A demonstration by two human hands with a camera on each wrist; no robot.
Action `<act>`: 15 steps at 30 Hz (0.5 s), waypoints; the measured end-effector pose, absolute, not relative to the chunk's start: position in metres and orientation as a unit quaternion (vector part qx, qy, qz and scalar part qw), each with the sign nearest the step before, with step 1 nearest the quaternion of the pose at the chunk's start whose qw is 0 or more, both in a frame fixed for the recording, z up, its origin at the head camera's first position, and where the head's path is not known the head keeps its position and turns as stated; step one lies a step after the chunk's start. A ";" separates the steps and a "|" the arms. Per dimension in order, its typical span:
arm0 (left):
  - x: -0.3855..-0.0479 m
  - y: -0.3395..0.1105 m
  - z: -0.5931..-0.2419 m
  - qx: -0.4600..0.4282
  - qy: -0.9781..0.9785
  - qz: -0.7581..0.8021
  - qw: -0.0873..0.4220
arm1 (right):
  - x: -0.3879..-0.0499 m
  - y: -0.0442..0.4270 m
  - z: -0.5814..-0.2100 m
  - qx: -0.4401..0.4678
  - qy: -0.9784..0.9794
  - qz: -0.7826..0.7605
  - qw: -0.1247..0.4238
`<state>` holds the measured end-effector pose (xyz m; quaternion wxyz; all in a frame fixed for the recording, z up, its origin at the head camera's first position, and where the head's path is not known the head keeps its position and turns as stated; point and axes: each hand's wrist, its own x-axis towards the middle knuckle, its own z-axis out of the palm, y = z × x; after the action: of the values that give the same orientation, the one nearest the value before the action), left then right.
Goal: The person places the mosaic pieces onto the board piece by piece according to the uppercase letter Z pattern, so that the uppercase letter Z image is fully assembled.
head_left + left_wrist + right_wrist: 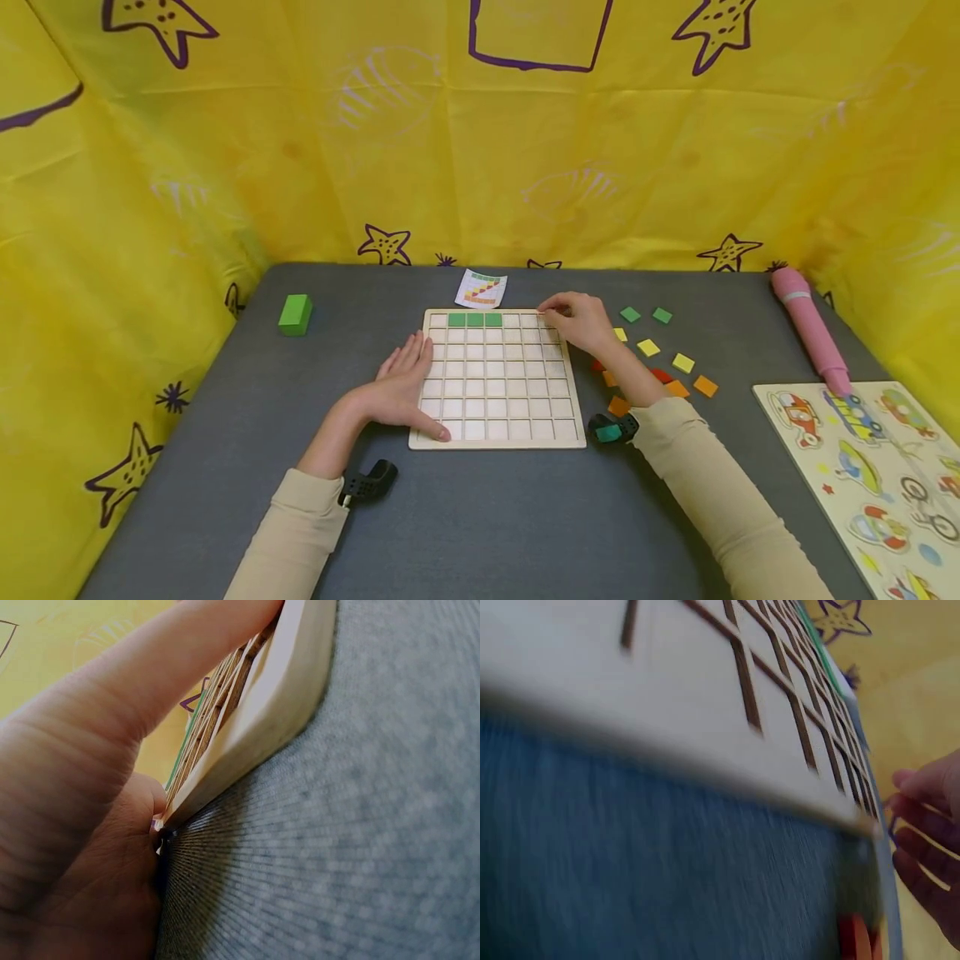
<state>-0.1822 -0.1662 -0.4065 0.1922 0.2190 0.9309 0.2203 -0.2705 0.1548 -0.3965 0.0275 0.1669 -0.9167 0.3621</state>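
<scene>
From where I stand, it's bright in here, and the yellow cloth (450, 150) looks warm and softly lit. I can't tell just where the light comes from. The head view is mostly clear, with the board (495, 387) pale and bright. A soft shadow lies on the grey table (465, 517) beside the right sleeve (712, 492). In the left wrist view, the palm of the left hand (397, 396) is dark, and the far cloth is fuzzy. The right wrist view is dimmer and bluish; the board's near edge is smeared, and a red piece (850, 934) looks blurry.
</scene>
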 end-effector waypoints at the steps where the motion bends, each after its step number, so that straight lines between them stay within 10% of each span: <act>1: -0.182 -0.166 -0.407 0.219 0.931 0.220 0.192 | -0.271 0.163 -0.396 0.157 -0.922 0.351 0.035; 15: -0.181 -0.167 -0.406 0.219 0.930 0.226 0.192 | -0.270 0.245 -0.394 0.024 -0.957 0.287 0.041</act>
<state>-0.1814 -0.1670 -0.4061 0.1919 0.2188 0.9295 0.2265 -0.2695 0.2452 -0.3945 0.0412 0.0240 -0.9566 0.2875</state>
